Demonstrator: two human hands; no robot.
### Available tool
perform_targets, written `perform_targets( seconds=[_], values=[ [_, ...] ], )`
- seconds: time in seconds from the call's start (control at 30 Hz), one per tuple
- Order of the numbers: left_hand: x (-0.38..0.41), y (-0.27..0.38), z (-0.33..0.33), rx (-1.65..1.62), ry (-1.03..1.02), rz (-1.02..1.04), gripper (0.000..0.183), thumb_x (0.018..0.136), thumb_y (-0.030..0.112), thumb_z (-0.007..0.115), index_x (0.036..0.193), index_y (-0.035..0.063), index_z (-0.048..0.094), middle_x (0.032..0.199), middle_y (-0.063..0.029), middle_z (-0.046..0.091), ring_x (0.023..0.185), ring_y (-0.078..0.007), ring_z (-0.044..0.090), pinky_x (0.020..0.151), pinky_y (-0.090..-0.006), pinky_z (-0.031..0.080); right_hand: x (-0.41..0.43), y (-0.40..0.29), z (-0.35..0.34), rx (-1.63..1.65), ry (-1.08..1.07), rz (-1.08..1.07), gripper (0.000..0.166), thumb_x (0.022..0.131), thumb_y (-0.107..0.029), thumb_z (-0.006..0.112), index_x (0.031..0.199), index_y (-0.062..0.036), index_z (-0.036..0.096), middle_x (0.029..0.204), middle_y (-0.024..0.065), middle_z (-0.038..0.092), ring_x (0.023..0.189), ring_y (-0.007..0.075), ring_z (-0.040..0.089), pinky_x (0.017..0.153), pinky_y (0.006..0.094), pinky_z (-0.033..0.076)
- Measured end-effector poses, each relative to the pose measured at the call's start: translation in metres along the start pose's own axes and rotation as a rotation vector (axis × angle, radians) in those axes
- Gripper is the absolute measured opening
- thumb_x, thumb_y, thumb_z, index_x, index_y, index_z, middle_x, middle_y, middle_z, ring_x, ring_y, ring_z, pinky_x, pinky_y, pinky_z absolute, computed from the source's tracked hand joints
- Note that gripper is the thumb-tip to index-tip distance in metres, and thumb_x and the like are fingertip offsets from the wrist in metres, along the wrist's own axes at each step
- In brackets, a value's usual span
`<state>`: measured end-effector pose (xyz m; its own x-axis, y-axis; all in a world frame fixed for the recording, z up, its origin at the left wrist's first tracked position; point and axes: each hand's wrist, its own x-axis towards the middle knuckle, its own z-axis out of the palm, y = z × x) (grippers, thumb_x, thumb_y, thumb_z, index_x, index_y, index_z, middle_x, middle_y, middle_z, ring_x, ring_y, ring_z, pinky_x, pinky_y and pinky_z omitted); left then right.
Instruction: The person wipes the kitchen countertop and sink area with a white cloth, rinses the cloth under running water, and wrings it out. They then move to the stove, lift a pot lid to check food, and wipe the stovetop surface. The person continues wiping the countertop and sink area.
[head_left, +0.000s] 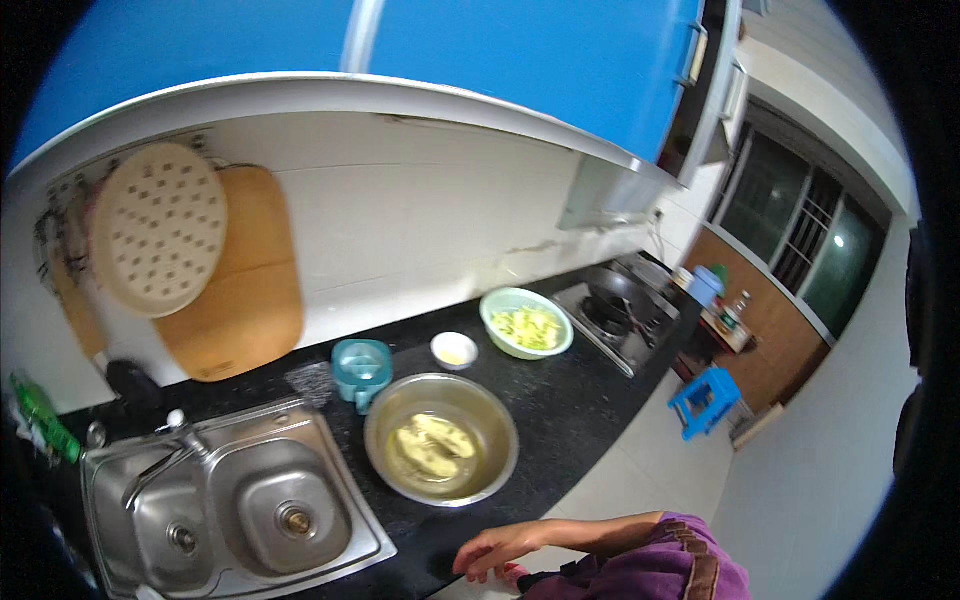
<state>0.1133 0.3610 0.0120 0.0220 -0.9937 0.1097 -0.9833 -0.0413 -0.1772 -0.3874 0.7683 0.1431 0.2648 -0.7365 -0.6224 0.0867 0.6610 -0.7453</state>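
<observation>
My right hand (493, 551) hangs at the counter's front edge with its fingers loosely bent and nothing in it. My left hand is out of view. Just beyond the right hand, a large stainless steel bowl (497, 469) holds pale yellow-green pieces in a shallow liquid. A small white bowl (455, 363) with a little pale content stands behind it. Beside that is a teal plastic container with a handle (362, 349). Farther right, a light green bowl (525, 352) is filled with cut pale green vegetable.
A double stainless steel sink (337, 480) with a faucet (191, 441) lies left. A wok (616, 286) sits on the gas stove (645, 349) at right. An orange-brown cutting board (262, 300) and white perforated tray (161, 229) hang on the wall. A blue stool (706, 397) stands on the floor.
</observation>
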Motion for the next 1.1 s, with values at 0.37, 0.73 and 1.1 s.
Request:
perform_targets(
  seconds=[0.37, 0.73, 1.1],
  values=[
    [-0.322, 0.159, -0.062, -1.350, -0.873, 0.917, 0.053, 0.083, 0.033, 0.052, 0.125, 0.0040, 0.037, 0.124, -0.0187, 0.038, 0.106, -0.0339, 0.041, 0.083, -0.0421, 0.037, -0.055, 0.150, 0.028, 0.281, 0.209, -0.011, 0.042, 0.085, -0.031, 0.047, 0.120, -0.0094, 0.040, 0.099, 0.0029, 0.051, 0.086, 0.0106, 0.050, 0.067, 0.0253, 0.044],
    [-0.599, 0.480, -0.242, -1.154, -1.548, 1.344, 0.059, 0.081, 0.020, 0.056, 0.129, 0.0036, 0.027, 0.115, -0.0143, 0.041, 0.089, -0.0206, 0.051, 0.067, -0.0289, 0.043, -0.276, 0.270, -0.017, 0.604, 1.143, -0.596, 0.027, 0.082, -0.023, 0.057, 0.103, -0.0068, 0.053, 0.089, -0.0017, 0.057, 0.083, 0.0073, 0.051, 0.071, 0.0221, 0.042],
    [-0.801, 0.660, -0.304, -0.874, -0.951, 2.151, 0.027, 0.077, 0.017, 0.059, 0.098, 0.0022, 0.053, 0.089, -0.0078, 0.052, 0.070, -0.0145, 0.054, 0.058, -0.0286, 0.044, -0.486, 0.387, -0.057, -0.292, 2.270, -0.460, 0.016, 0.067, 0.002, 0.062, 0.075, -0.0006, 0.049, 0.090, 0.0136, 0.054, 0.078, 0.0209, 0.054, 0.063, 0.0278, 0.044]
  ],
)
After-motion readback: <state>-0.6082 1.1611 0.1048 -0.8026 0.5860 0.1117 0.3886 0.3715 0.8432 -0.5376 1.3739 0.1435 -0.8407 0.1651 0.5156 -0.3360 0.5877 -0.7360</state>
